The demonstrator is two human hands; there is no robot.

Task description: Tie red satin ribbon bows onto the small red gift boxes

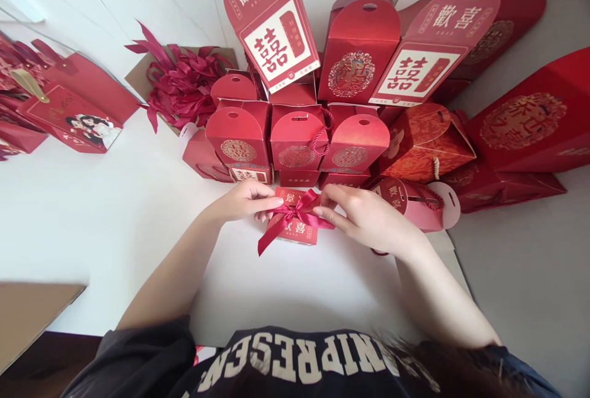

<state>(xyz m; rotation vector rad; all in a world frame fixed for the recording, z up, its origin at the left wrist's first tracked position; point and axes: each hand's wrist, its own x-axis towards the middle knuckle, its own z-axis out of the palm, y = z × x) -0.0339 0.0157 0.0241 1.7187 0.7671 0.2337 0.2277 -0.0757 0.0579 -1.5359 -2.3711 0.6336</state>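
Note:
A small red gift box (300,237) with pale Chinese characters lies on the white table in front of me. Across its top is a dark red satin ribbon (302,215), tied in a bow with one tail hanging toward me. My left hand (251,200) is at the box's left side, thumb and fingers closed on the ribbon's left loop. From the right, my right hand (353,210) pinches the bow's right side between thumb and fingers. The fingertips partly hide the ribbon where each hand grips it.
Stacked red gift boxes (297,140) stand close behind the hands. A cardboard box of loose ribbons (184,88) is at the back left, near red gift bags (78,109). An orange-red box (421,143) and a pink-sided box (426,204) sit to the right.

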